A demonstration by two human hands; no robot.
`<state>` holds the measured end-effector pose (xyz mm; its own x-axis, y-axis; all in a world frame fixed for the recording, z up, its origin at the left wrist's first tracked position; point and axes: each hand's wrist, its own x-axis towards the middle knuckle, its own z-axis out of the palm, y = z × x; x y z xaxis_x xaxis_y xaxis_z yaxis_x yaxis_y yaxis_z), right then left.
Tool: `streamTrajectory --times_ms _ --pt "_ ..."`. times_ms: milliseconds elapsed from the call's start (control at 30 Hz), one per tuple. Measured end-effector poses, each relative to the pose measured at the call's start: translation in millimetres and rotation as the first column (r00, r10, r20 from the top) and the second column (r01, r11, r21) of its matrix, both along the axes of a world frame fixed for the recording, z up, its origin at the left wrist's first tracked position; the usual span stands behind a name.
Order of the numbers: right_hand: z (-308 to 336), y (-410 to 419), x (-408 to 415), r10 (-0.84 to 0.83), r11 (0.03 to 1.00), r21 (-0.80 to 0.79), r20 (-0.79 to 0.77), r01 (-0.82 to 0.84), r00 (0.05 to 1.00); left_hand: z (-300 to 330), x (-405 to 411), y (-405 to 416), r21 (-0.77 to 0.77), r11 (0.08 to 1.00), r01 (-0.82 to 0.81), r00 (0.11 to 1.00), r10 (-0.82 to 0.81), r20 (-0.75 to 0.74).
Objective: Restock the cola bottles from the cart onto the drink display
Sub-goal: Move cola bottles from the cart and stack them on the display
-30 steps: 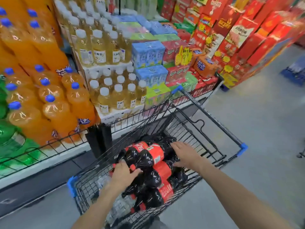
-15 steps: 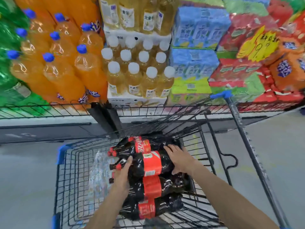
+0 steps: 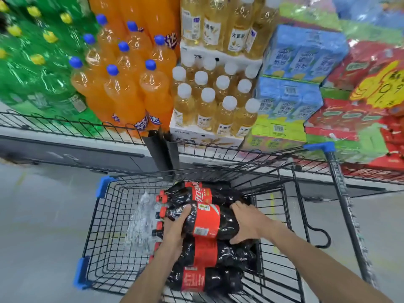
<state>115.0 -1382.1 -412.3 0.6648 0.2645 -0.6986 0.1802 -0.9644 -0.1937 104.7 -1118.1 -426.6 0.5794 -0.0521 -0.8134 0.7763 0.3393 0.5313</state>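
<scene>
Several large cola bottles with red labels and red caps lie on their sides in a black wire cart (image 3: 102,217). The top cola bottle (image 3: 207,221) lies with its cap to the left. My left hand (image 3: 175,228) grips its neck and shoulder. My right hand (image 3: 247,224) curls round its base end. More cola bottles (image 3: 201,281) lie below it and behind it. The drink display (image 3: 122,92) stands just beyond the cart.
The display holds green bottles (image 3: 32,62), orange soda bottles, pale yellow tea bottles (image 3: 209,106) on white cartons, blue drink packs (image 3: 290,99) and red packs (image 3: 358,110). A low wire fence (image 3: 65,125) edges the shelf. Crumpled clear plastic wrap (image 3: 140,224) lies in the cart. Grey floor lies at left.
My view has swung to face the display head-on and tilted down. Both hands have closed tighter round the top cola bottle, the left sliding onto its neck.
</scene>
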Motion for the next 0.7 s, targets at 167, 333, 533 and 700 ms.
streamTrajectory --times_ms 167,333,533,700 --pt "38.8 30.8 8.1 -0.041 0.997 0.062 0.005 0.041 0.999 34.3 4.3 30.6 0.002 1.000 -0.028 0.996 0.028 0.086" --pt "83.7 88.8 35.4 -0.052 0.995 0.086 0.064 0.047 0.997 67.6 21.5 89.2 -0.024 0.999 -0.026 0.982 0.030 0.185" --pt "129.5 206.9 73.0 -0.023 0.998 0.062 0.176 0.012 0.984 99.1 59.7 207.0 -0.047 0.994 -0.102 0.944 0.112 0.311" --pt "159.9 342.3 102.4 -0.005 0.998 0.064 0.286 -0.013 0.958 128.4 91.7 341.7 -0.071 0.987 -0.145 0.919 0.160 0.360"
